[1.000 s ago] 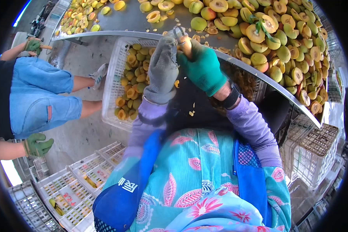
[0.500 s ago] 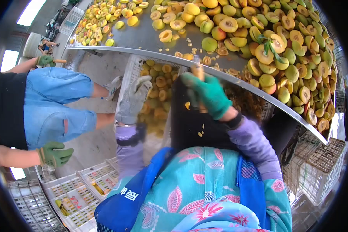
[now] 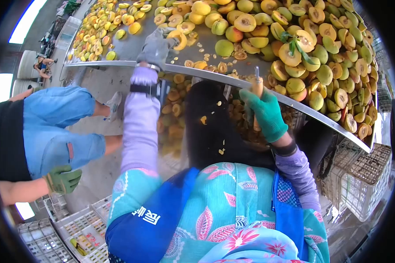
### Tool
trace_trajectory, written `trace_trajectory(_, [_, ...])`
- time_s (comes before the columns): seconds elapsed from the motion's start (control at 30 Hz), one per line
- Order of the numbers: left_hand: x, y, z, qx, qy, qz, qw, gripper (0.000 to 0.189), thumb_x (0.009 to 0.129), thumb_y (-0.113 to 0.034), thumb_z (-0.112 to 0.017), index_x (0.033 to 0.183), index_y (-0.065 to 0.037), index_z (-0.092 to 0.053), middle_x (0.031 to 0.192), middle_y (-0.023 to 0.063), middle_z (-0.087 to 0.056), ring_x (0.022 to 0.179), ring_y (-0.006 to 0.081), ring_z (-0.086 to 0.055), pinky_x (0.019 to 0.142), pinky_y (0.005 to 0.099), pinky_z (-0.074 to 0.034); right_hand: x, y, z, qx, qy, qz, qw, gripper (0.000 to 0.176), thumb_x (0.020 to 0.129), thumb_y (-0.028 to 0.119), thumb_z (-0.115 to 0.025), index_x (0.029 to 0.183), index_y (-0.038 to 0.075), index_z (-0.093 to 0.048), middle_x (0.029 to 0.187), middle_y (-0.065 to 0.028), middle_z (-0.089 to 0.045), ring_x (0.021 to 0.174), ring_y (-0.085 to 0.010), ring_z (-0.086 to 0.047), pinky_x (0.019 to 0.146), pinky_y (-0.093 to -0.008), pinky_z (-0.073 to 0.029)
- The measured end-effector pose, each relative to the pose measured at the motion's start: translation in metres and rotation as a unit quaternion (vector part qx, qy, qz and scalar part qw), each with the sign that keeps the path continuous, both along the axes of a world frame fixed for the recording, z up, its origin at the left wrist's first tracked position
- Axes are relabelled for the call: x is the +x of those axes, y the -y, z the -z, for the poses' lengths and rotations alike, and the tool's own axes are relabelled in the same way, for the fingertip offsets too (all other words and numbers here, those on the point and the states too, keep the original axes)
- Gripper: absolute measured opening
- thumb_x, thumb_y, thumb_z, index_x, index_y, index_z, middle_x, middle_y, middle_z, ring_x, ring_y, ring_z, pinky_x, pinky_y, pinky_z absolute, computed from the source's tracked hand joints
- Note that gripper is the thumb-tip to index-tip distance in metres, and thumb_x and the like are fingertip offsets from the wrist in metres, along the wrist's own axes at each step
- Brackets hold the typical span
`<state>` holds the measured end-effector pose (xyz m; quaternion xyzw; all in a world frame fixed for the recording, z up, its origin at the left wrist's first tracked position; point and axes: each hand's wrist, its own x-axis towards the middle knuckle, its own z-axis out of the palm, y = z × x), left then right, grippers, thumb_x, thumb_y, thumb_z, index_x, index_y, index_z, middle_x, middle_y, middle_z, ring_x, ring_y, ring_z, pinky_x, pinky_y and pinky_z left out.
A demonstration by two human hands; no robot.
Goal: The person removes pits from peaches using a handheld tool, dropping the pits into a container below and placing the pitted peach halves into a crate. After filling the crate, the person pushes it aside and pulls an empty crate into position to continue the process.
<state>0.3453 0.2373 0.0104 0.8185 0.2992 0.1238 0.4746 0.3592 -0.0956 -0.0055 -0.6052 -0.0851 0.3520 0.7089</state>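
My left hand [image 3: 156,47], in a grey glove, reaches over the metal table [image 3: 131,44] with its fingers on a halved yellow fruit [image 3: 179,38]. My right hand [image 3: 267,111], in a green glove, is wrapped round the wooden handle of a pitting tool [image 3: 257,87] at the table's near edge, its metal tip pointing up. Small pale bits lie on the table between my hands. A large pile of halved fruit [image 3: 294,52] covers the table's right part.
A co-worker in blue shorts [image 3: 57,127] stands at the left, one green-gloved hand [image 3: 63,179] hanging down. Under the table edge is a crate of fruit [image 3: 173,105]. White crates [image 3: 360,193] stand at the right, others [image 3: 85,225] at the lower left.
My left hand has moved from above the crate up onto the table, to the halved fruit. My right hand has shifted right with the tool. The co-worker's upper hand has dropped mostly from sight.
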Motion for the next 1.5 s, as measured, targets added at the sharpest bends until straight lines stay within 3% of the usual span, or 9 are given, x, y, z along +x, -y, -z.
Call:
trace_trajectory(0.2, [-0.069, 0.064, -0.012, 0.169, 0.123, 0.100, 0.973, 0.021, 0.080, 0.009, -0.055, 0.097, 0.003, -0.067, 0.120, 0.0152, -0.061, 0.098, 0.0243, -0.064, 0.075, 0.0320, -0.060, -0.012, -0.010, 0.001, -0.016, -0.005, -0.075, 0.997, 0.021, 0.090, 0.021, -0.063, 0.093, 0.001, -0.058, 0.062, 0.0005, -0.052, 0.047, -0.0073, -0.048, 0.043, -0.0207, -0.037])
trace_trajectory(0.33, [-0.093, 0.080, -0.022, -0.038, 0.148, -0.010, 0.988, 0.025, 0.086, 0.005, -0.054, 0.110, 0.002, -0.063, 0.113, 0.0099, -0.062, 0.098, 0.0169, -0.064, 0.077, 0.0272, -0.059, -0.013, -0.008, 0.008, 0.001, -0.017, -0.080, 0.997, 0.020, 0.090, 0.020, -0.062, 0.092, 0.001, -0.059, 0.061, 0.0000, -0.053, 0.047, -0.0072, -0.048, 0.042, -0.0209, -0.036])
trace_trajectory(0.67, [-0.111, 0.093, -0.050, -0.098, 0.121, -0.034, 0.987, 0.037, 0.091, -0.018, -0.057, 0.125, -0.002, -0.056, 0.097, 0.0067, -0.066, 0.066, 0.0082, -0.058, 0.053, 0.0201, -0.046, -0.003, -0.016, -0.007, -0.022, 0.027, -0.080, 0.996, 0.019, 0.090, 0.019, -0.062, 0.093, 0.001, -0.059, 0.065, -0.0008, -0.056, 0.047, -0.0067, -0.049, 0.043, -0.0204, -0.036])
trace_trajectory(0.83, [-0.147, 0.049, -0.031, -0.614, 0.322, 0.149, 0.705, 0.072, 0.092, -0.046, -0.050, 0.146, -0.003, -0.028, 0.104, 0.0127, -0.058, 0.061, 0.0140, -0.055, 0.042, 0.0221, -0.040, 0.013, -0.009, 0.013, 0.023, -0.017, -0.044, 0.999, 0.017, 0.090, 0.019, -0.063, 0.089, 0.003, -0.059, 0.062, 0.0012, -0.055, 0.046, -0.0058, -0.048, 0.041, -0.0198, -0.036])
trace_trajectory(1.07, [-0.153, 0.052, -0.019, -0.613, 0.346, 0.177, 0.688, 0.063, 0.093, -0.035, -0.052, 0.142, -0.001, -0.034, 0.111, 0.0141, -0.058, 0.071, 0.0174, -0.061, 0.046, 0.0227, -0.045, 0.019, -0.004, 0.013, 0.012, -0.004, -0.020, 1.000, 0.019, 0.089, 0.020, -0.065, 0.086, 0.004, -0.056, 0.059, 0.0007, -0.051, 0.042, -0.0066, -0.045, 0.038, -0.0215, -0.035])
trace_trajectory(1.13, [-0.170, 0.064, -0.035, -0.276, 0.237, 0.030, 0.931, 0.048, 0.092, -0.023, -0.056, 0.134, -0.003, -0.045, 0.109, 0.0109, -0.063, 0.081, 0.0140, -0.062, 0.059, 0.0221, -0.048, 0.024, 0.003, 0.005, 0.002, 0.018, 0.007, 1.000, 0.019, 0.089, 0.019, -0.066, 0.090, 0.003, -0.057, 0.059, 0.0011, -0.051, 0.043, -0.0061, -0.044, 0.039, -0.0213, -0.035])
trace_trajectory(1.2, [-0.188, 0.026, -0.038, -0.053, 0.059, -0.018, 0.997, 0.038, 0.090, -0.016, -0.059, 0.126, -0.004, -0.054, 0.101, 0.0072, -0.064, 0.085, 0.0137, -0.062, 0.065, 0.0253, -0.050, 0.029, 0.008, 0.006, -0.008, 0.046, 0.063, 0.997, 0.019, 0.089, 0.019, -0.066, 0.094, 0.002, -0.058, 0.059, 0.0014, -0.051, 0.044, -0.0055, -0.044, 0.040, -0.0210, -0.035])
trace_trajectory(1.4, [-0.092, -0.109, -0.009, 0.545, -0.174, 0.113, 0.812, 0.045, 0.076, -0.010, -0.063, 0.120, -0.006, -0.056, 0.109, 0.0059, -0.062, 0.098, 0.0256, -0.060, 0.080, 0.0388, -0.049, 0.046, 0.011, 0.014, 0.020, 0.030, 0.149, 0.988, 0.016, 0.089, 0.014, -0.064, 0.096, 0.002, -0.057, 0.063, 0.0023, -0.051, 0.046, -0.0044, -0.044, 0.041, -0.0198, -0.034])
trace_trajectory(1.5, [0.014, -0.144, 0.010, 0.521, -0.157, 0.103, 0.833, 0.051, 0.076, -0.025, -0.058, 0.123, -0.008, -0.054, 0.121, 0.0094, -0.057, 0.109, 0.0295, -0.055, 0.091, 0.0413, -0.044, 0.051, 0.008, 0.013, 0.042, -0.005, 0.171, 0.984, 0.012, 0.089, 0.011, -0.063, 0.096, 0.005, -0.055, 0.068, 0.0031, -0.052, 0.050, -0.0038, -0.045, 0.043, -0.0183, -0.034])
